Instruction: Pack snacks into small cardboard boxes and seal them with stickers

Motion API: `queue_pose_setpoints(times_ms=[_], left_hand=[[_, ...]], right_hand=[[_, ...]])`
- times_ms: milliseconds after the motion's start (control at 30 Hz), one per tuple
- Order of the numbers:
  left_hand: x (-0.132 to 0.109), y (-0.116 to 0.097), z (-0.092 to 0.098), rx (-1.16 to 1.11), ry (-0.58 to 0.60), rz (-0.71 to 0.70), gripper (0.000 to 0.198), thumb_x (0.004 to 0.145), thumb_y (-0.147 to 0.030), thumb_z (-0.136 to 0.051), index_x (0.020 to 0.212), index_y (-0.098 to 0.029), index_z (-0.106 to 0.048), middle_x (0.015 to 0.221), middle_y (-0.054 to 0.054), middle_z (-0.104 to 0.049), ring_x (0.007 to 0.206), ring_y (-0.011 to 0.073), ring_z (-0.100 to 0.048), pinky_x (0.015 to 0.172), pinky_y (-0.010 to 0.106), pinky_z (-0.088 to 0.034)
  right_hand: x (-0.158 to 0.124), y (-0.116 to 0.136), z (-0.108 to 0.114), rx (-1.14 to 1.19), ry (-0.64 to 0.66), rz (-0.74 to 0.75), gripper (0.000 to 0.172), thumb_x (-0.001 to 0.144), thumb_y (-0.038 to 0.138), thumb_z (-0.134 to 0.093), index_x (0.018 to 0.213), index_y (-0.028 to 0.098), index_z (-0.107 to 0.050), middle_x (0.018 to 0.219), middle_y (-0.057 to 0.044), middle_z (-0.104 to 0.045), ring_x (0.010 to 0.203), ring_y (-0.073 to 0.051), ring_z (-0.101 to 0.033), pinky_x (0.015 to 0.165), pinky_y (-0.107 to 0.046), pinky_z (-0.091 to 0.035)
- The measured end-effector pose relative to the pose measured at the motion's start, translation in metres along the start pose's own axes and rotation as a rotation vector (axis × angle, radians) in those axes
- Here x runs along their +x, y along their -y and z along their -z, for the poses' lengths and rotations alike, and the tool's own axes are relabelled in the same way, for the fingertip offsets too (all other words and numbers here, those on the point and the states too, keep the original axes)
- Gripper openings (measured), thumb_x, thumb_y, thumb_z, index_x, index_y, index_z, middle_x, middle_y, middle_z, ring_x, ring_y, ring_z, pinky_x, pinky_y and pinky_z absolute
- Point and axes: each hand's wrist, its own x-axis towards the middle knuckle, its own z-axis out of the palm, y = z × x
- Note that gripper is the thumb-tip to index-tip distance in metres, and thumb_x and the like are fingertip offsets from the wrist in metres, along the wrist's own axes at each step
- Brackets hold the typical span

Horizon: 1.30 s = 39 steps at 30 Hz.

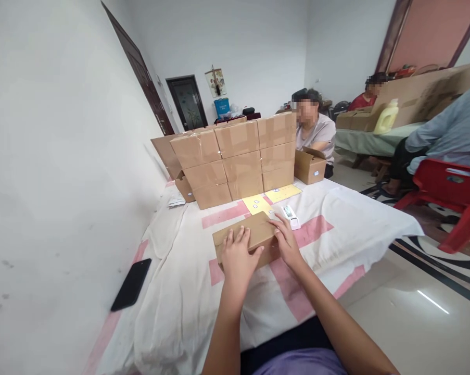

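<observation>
Skid risk

White, pink-patched fabric tablecloth (180, 294) bears a brown rectangular cardboard box (261, 226). Left hand (238, 252) lies on top, fingers slightly spread; right hand (286, 238), fingers loosely fanned, touches its right end. Uneven pushing could skid it into the small white rectangular device (291, 216).

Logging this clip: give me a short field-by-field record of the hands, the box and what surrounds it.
Left hand: spread on the top of a closed cardboard box
Right hand: against the box's right end
Beyond the box: yellow sheets, then stacked cartons
Right of stack: open carton, seated person behind it
Near left wall: black phone
</observation>
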Motion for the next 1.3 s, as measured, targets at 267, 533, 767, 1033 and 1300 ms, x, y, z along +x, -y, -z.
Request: queue_pose_setpoints(times_ms=[267, 533, 767, 1033, 1300], left_hand=[[-0.002, 0.01, -0.018, -0.188, -0.097, 0.018, 0.054, 0.083, -0.046, -0.07, 0.135, -0.031, -0.064, 0.147, 0.004, -0.058, 0.144, 0.0409, -0.042, 0.117, 0.061, -0.034], [-0.007, 0.006, -0.016, -0.145, -0.074, 0.017, 0.055, 0.088, -0.049, -0.065, 0.14, -0.031, -0.06, 0.151, 0.003, -0.054, 0.147, 0.0397, -0.037, 0.119, 0.059, -0.031], [-0.008, 0.005, -0.014, -0.108, -0.072, 0.011, 0.054, 0.088, -0.049, -0.065, 0.14, -0.031, -0.06, 0.152, 0.002, -0.053, 0.147, 0.0388, -0.037, 0.119, 0.058, -0.031], [-0.008, 0.005, -0.016, -0.095, -0.095, 0.001, 0.054, 0.088, -0.05, -0.066, 0.138, -0.031, -0.061, 0.15, 0.002, -0.055, 0.146, 0.0384, -0.04, 0.118, 0.057, -0.033], [-0.009, 0.004, -0.013, -0.101, -0.091, -0.001, 0.053, 0.088, -0.049, -0.066, 0.138, -0.03, -0.062, 0.15, 0.003, -0.055, 0.146, 0.0389, -0.039, 0.119, 0.057, -0.032]], right_hand=[[0.071, -0.06, 0.093, -0.23, -0.007, -0.668, 0.03, 0.088, 0.027, -0.048, 0.103, 0.017, -0.072, 0.12, -0.01, -0.069, 0.097, -0.022, -0.065, 0.084, -0.03, -0.052], [0.104, -0.082, 0.083, -0.222, 0.216, -0.951, 0.01, 0.079, 0.019, -0.06, 0.082, 0.012, -0.068, 0.091, -0.011, -0.07, 0.073, -0.018, -0.064, 0.062, -0.026, -0.052], [0.125, -0.095, 0.076, -0.254, 0.292, -1.13, 0.011, 0.079, 0.026, -0.066, 0.082, 0.016, -0.062, 0.079, -0.008, -0.067, 0.068, -0.017, -0.063, 0.059, -0.028, -0.055], [0.128, -0.087, 0.064, -0.309, 0.264, -1.13, 0.02, 0.08, 0.034, -0.067, 0.088, 0.019, -0.056, 0.075, -0.004, -0.058, 0.065, -0.019, -0.06, 0.056, -0.036, -0.06], [0.12, -0.071, 0.053, -0.326, 0.225, -1.001, 0.027, 0.081, 0.036, -0.07, 0.095, 0.018, -0.055, 0.089, -0.009, -0.063, 0.08, -0.024, -0.064, 0.06, -0.04, -0.062]])
